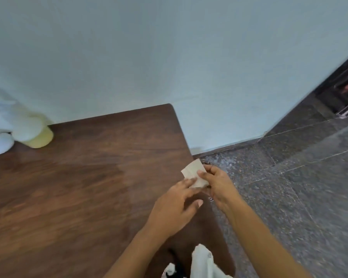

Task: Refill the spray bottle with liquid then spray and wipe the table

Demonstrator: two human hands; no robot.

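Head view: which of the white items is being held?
The small folded tissue at the table's right edge, pinched by the right hand; the white bundle at far left lies untouched.

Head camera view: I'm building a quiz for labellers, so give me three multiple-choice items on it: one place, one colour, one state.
1. Where is the folded paper towel? A on the floor; B at the table's right edge; C against the wall.
2. What colour is the liquid in the bottle? A yellow; B blue; C red.
3. How does the right hand meet the towel? A lies flat on it; B stays clear of it; C pinches it.
Answers: 1 B, it is held over the wooden edge; 2 A, the bottle's base shows pale yellow; 3 C, thumb and fingers curl round it.
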